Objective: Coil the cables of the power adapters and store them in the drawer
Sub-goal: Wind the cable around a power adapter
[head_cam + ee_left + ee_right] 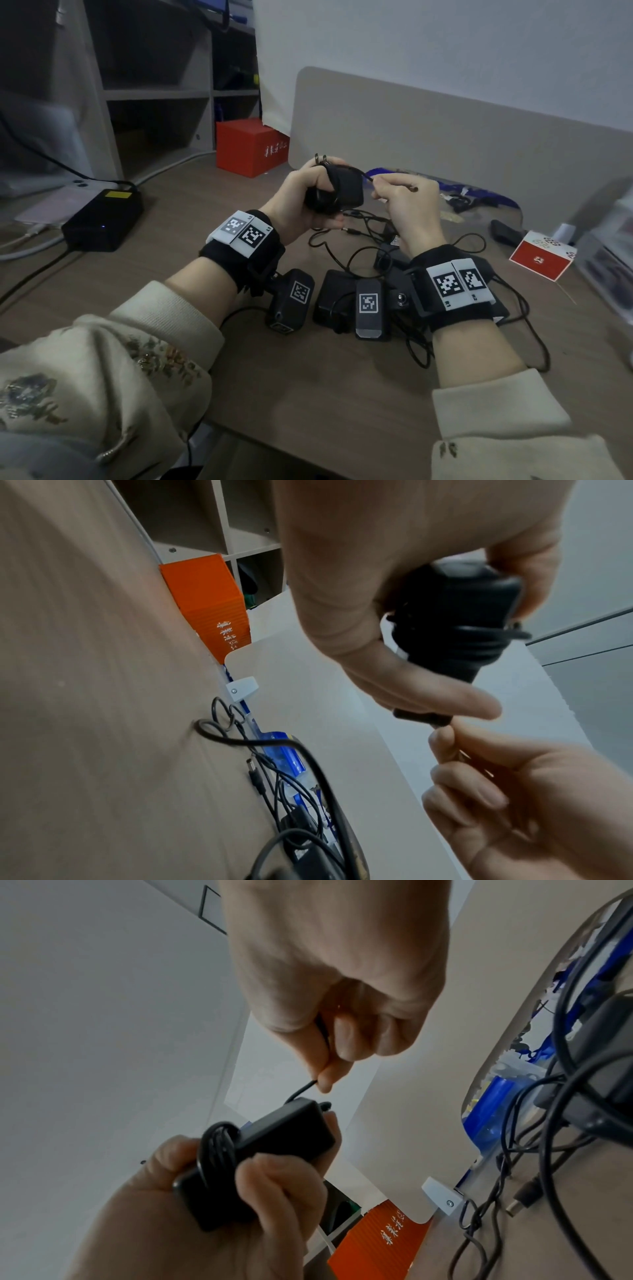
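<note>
Above the tabletop (308, 394), our left hand (301, 195) grips the cable-wrapped power adapter (342, 192), while our right hand (407, 202), just beside it, pinches the short free cable end (368, 177) leading rightward from the adapter's far end.

Office: desk (308, 394) with divider panel (445, 137), cubby shelving (154, 92).

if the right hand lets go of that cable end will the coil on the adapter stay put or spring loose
Probably loosens somewhat: the thin cable looks springy, and the loose cables on the desk hold open curls. The left hand grips the adapter across the wraps, so those likely stay. The free end pinched by the right hand would likely flop.
</note>
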`<state>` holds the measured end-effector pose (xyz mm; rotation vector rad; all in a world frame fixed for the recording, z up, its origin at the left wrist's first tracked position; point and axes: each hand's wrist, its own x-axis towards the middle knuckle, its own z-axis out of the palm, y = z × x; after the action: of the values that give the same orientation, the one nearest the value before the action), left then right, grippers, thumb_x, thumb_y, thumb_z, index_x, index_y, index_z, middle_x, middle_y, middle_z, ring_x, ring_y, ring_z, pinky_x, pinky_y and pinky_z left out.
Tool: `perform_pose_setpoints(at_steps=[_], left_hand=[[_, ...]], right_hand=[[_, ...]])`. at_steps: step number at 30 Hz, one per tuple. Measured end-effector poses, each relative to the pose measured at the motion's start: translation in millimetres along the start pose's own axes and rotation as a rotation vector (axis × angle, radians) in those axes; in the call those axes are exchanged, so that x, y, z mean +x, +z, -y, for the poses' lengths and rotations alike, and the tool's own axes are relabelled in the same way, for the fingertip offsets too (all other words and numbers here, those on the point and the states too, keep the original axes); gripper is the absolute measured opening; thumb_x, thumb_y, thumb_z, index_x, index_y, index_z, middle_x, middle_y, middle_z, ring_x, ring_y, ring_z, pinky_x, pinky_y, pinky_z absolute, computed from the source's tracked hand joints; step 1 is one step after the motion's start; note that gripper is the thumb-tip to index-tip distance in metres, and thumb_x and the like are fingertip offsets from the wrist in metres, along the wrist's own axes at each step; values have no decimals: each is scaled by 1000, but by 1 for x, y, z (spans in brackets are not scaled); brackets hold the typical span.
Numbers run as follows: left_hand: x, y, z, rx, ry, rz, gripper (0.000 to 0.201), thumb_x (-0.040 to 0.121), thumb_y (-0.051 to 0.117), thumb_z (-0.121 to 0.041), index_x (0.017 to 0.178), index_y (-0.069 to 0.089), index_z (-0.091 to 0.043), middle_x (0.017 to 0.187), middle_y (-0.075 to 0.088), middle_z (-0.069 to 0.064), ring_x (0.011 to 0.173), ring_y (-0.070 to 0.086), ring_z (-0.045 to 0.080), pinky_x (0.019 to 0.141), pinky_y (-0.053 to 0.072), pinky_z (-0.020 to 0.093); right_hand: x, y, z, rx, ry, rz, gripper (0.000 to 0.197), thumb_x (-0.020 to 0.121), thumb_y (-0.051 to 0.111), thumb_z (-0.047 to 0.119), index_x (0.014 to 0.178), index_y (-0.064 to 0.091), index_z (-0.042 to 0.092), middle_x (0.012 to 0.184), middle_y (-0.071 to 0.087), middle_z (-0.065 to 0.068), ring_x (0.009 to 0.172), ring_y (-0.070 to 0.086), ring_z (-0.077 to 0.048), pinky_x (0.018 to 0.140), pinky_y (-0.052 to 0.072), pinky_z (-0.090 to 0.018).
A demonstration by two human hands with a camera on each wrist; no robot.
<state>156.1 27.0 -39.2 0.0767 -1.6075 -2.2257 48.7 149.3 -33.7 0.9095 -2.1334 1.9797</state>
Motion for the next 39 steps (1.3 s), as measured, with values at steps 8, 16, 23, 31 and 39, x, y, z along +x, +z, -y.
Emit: perform_pose_setpoints(at_steps=[8,16,23,31,39], left_hand=[[4,-3,1,-104,41,-76,36,82,46,-19,118,51,-20,116,51,19,57,61,24,53,54,29],[12,-5,1,-88,99,-210,28,95,42,-13,122,49,-12,112,56,16,70,63,20,57,54,28],[14,-5,4,-37,130,-248,30,85,46,-16,113,50,-7,81,52,8,48,53,11,48,47,24],[13,-5,3,-69,110,-269,27,96,46,-19,116,57,-4,80,66,8,62,64,17,62,58,28],[4,-3,0,-99,46,-171,29,99,43,-25,121,55,-9,93,66,14,60,67,23,52,55,25]], right_hand=[[-5,0,5,-41,-224,-30,16,86,61,4,88,72,16,76,66,10,66,59,-1,67,50,-18],[-15,3,9,-49,-396,369,19,86,62,-3,85,70,15,79,69,0,75,65,-6,73,54,-23],[-22,6,18,11,-318,661,22,94,57,0,114,64,5,91,71,-4,82,67,-4,86,54,-22],[-16,8,12,-68,-346,424,13,94,62,12,93,73,17,84,71,-5,85,66,-22,82,52,-36],[-11,3,17,-184,-212,293,38,97,55,22,59,60,18,48,43,14,53,39,-2,58,33,-21]])
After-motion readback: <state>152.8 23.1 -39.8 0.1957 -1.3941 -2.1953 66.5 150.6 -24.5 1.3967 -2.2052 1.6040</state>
